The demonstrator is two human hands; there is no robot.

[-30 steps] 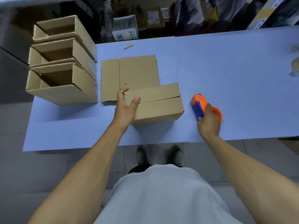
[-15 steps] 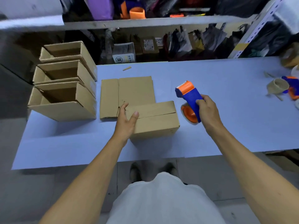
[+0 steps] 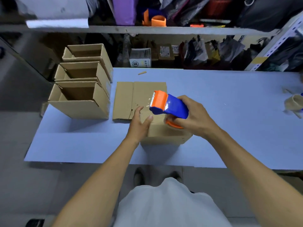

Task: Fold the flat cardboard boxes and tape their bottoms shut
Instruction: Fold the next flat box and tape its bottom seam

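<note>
A folded cardboard box (image 3: 161, 134) stands on the blue table (image 3: 229, 115), bottom flaps up. My left hand (image 3: 139, 124) presses flat on its left end, fingers spread over the flaps. My right hand (image 3: 194, 119) grips a blue and orange tape dispenser (image 3: 168, 105) and holds it just above the box, its orange nose pointing left over the flap seam. A flat unfolded cardboard box (image 3: 131, 95) lies right behind the folded one, partly covered by it and by the dispenser.
Three folded open boxes (image 3: 82, 95) stand in a row at the table's left end. A roll of brown tape (image 3: 293, 102) lies at the right edge. A small cardboard scrap (image 3: 142, 73) lies at the back. Cluttered shelves (image 3: 164, 29) rise behind the table.
My right hand lifted the tape dispenser off the table at the right and carried it left, over the folded box. My left hand stayed pressed on the box.
</note>
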